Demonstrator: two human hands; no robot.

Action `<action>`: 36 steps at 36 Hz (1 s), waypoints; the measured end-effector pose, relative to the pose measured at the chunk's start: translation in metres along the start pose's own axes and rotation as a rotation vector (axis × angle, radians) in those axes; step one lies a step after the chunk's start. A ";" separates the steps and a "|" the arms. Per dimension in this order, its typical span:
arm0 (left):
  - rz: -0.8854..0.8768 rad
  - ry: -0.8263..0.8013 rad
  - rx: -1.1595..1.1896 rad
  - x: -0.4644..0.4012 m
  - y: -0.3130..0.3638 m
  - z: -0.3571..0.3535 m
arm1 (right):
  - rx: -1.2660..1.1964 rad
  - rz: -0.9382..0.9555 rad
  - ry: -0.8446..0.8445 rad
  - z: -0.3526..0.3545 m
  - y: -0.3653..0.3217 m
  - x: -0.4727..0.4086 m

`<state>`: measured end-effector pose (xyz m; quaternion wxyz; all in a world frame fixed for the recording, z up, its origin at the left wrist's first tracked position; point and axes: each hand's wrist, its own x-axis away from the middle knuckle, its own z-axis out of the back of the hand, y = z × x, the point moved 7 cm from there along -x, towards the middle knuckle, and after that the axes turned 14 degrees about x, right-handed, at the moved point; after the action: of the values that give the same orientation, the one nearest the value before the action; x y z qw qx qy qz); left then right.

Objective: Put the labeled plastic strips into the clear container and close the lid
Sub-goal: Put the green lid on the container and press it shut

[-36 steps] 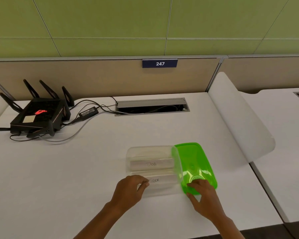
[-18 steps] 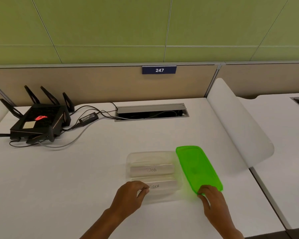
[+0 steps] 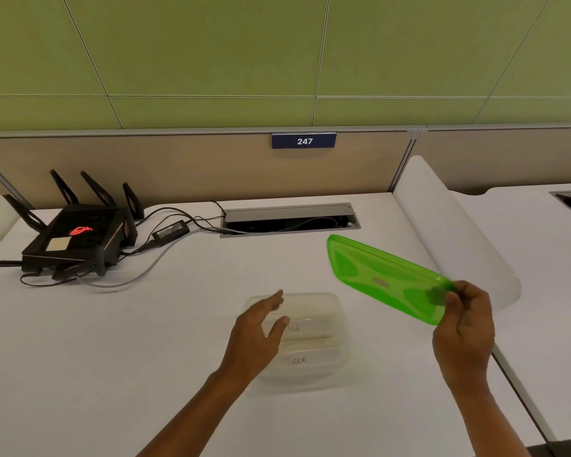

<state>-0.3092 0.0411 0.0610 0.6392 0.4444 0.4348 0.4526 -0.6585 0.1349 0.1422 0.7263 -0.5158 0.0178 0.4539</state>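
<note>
The clear container (image 3: 335, 344) sits open on the white desk in front of me. Inside lie two labeled strips: one reading "DOG" (image 3: 305, 328) at the back and one reading "TIGER" (image 3: 310, 359) at the front. My left hand (image 3: 259, 338) hovers over the container's left side, fingers spread, holding nothing, and hides part of the DOG strip. My right hand (image 3: 463, 331) pinches the near corner of the green lid (image 3: 381, 278), which is lifted off the desk and tilted, up and to the right of the container.
A black router with antennas (image 3: 80, 235), its power adapter (image 3: 170, 230) and cables lie at the back left. A cable slot (image 3: 290, 221) is set in the desk behind the container. A white divider (image 3: 452, 225) stands on the right, beside the desk edge.
My right hand has lifted the green lid off the desk and raised it to the right. My left hand has let go of the container's front edge and opened above it.
</note>
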 end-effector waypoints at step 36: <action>0.422 0.131 -0.273 0.026 -0.065 0.045 | 0.350 -0.285 -0.648 -0.186 0.050 0.062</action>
<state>-0.2484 0.0454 0.0047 0.5554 0.4045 0.3077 0.6582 -0.5739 0.0355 -0.0120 0.8270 -0.2117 -0.2069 0.4780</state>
